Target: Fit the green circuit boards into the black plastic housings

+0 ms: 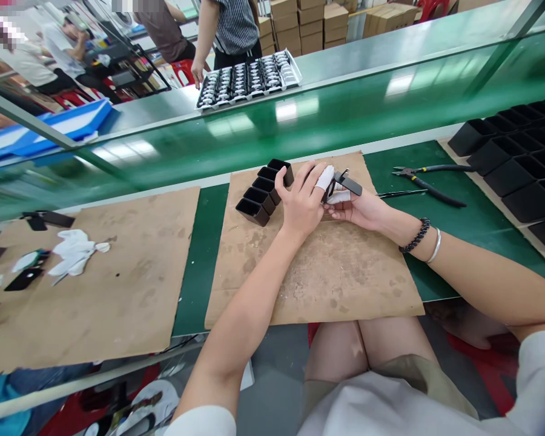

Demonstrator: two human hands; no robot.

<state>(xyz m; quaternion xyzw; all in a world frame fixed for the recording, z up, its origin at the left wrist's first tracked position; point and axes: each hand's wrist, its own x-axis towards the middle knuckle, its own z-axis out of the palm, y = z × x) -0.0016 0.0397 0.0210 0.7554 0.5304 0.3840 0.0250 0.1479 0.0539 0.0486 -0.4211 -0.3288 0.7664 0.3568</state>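
Note:
Both my hands are together above a stained brown cardboard sheet (345, 272), around a small black plastic part with a flat tab (349, 183). My left hand (302, 203) comes over it from above with bent fingers, and a white cover wraps one finger. From the right, my right hand (358, 209) grips the same part low down, thumb and fingers closed; white covering shows there too. Much of the part is hidden behind the fingers. Just left of my left hand stands a row of several open black boxes (253, 209).
Diagonal cutters (429, 184) and a thin dark pointed tool (402, 194) lie right of my hands. Many black boxes (522, 160) line the far right. A conveyor (354, 115) runs behind, bearing a filled tray (249, 82) beside a person. Left, another cardboard holds white gloves (75, 251).

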